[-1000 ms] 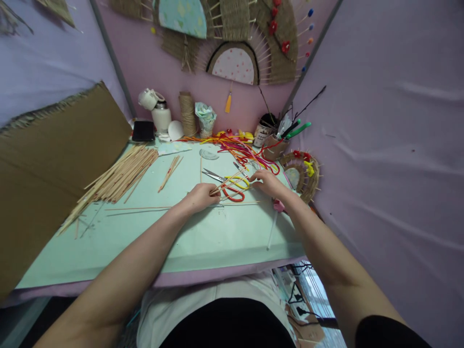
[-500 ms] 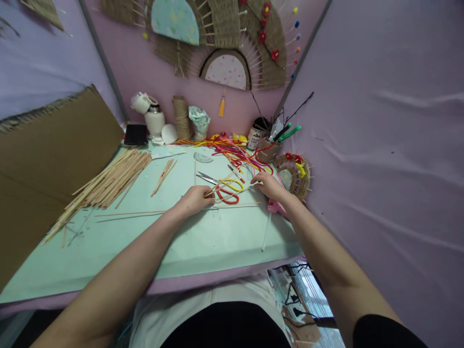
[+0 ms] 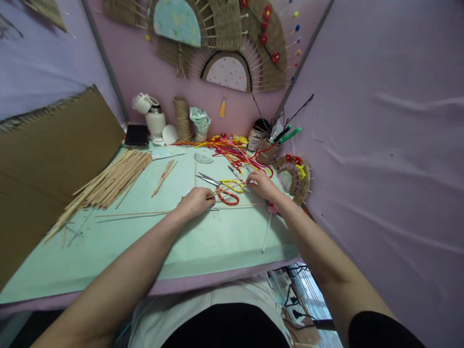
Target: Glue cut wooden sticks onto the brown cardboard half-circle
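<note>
My left hand point(image 3: 195, 200) rests on the pale green table point(image 3: 203, 241), its fingers curled around a few thin bamboo sticks point(image 3: 220, 189) that fan out to the right. My right hand point(image 3: 261, 184) is closed in a pinch at the far ends of those sticks. Under the sticks lie scissors point(image 3: 208, 180) with yellow and red handles point(image 3: 230, 191). A long thin stick point(image 3: 137, 212) lies flat to the left of my left hand.
A big bundle of bamboo sticks point(image 3: 108, 183) lies at the left, beside brown cardboard point(image 3: 47, 159). Coloured pipe cleaners point(image 3: 235, 150), a pen cup point(image 3: 270, 145), a twine spool point(image 3: 179, 118), a flask point(image 3: 155, 121) and a phone point(image 3: 136, 135) line the back. A woven fan point(image 3: 295, 176) lies at the right.
My right hand has drawn slightly left along the sticks, closer to the scissors. My left hand keeps its place on the sticks.
</note>
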The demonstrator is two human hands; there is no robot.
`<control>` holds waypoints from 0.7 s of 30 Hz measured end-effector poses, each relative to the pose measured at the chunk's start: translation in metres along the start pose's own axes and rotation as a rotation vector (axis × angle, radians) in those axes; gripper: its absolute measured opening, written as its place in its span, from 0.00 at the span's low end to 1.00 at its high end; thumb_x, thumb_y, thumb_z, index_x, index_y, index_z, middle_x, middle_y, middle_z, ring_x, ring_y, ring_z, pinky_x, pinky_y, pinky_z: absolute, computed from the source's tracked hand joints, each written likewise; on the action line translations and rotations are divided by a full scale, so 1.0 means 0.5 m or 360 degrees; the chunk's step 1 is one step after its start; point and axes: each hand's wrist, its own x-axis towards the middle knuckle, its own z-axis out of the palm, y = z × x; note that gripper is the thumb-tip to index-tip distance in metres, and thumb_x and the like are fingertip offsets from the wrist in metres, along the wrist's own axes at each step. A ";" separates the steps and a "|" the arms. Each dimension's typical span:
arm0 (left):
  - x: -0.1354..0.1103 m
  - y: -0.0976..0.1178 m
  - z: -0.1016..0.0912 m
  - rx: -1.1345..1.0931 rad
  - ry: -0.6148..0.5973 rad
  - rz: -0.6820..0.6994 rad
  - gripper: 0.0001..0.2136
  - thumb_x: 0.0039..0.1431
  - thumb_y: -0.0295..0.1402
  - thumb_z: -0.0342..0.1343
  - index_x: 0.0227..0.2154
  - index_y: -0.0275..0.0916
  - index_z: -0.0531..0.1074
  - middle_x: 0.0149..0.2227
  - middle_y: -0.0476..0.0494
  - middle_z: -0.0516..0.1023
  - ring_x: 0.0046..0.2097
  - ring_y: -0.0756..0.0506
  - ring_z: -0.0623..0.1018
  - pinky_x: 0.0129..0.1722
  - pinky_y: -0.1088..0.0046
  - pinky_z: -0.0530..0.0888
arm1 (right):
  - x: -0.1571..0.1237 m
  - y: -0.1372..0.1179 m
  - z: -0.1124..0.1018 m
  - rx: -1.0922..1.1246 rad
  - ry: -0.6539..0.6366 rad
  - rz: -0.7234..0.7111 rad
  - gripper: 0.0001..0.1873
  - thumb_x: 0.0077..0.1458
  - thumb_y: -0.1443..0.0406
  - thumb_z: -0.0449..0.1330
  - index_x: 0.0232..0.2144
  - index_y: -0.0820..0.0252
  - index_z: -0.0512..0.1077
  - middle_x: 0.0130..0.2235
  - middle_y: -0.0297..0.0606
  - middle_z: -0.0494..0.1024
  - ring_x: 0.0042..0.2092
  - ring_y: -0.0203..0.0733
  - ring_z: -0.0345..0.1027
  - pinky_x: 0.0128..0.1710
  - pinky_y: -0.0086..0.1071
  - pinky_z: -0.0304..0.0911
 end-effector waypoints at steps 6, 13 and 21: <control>0.002 0.005 0.002 0.0151 0.0026 -0.0003 0.09 0.52 0.36 0.51 0.26 0.40 0.74 0.30 0.44 0.78 0.32 0.45 0.74 0.32 0.73 0.63 | 0.003 -0.003 0.000 0.0193 0.0119 0.0125 0.04 0.52 0.70 0.62 0.27 0.58 0.75 0.32 0.37 0.76 0.39 0.42 0.67 0.44 0.35 0.60; -0.003 0.016 -0.013 0.0001 0.0089 -0.0033 0.08 0.52 0.33 0.50 0.22 0.39 0.72 0.28 0.45 0.80 0.32 0.46 0.76 0.31 0.73 0.64 | -0.002 0.003 0.004 0.0379 0.0282 0.0430 0.07 0.51 0.69 0.62 0.36 0.60 0.75 0.37 0.38 0.76 0.35 0.39 0.67 0.38 0.33 0.62; -0.008 0.018 -0.030 -0.0189 0.0061 -0.0109 0.07 0.50 0.30 0.52 0.18 0.40 0.69 0.28 0.47 0.83 0.33 0.46 0.78 0.30 0.75 0.66 | -0.003 -0.029 0.032 0.0153 -0.0196 0.0149 0.01 0.52 0.69 0.65 0.30 0.60 0.77 0.34 0.38 0.74 0.38 0.40 0.67 0.42 0.32 0.62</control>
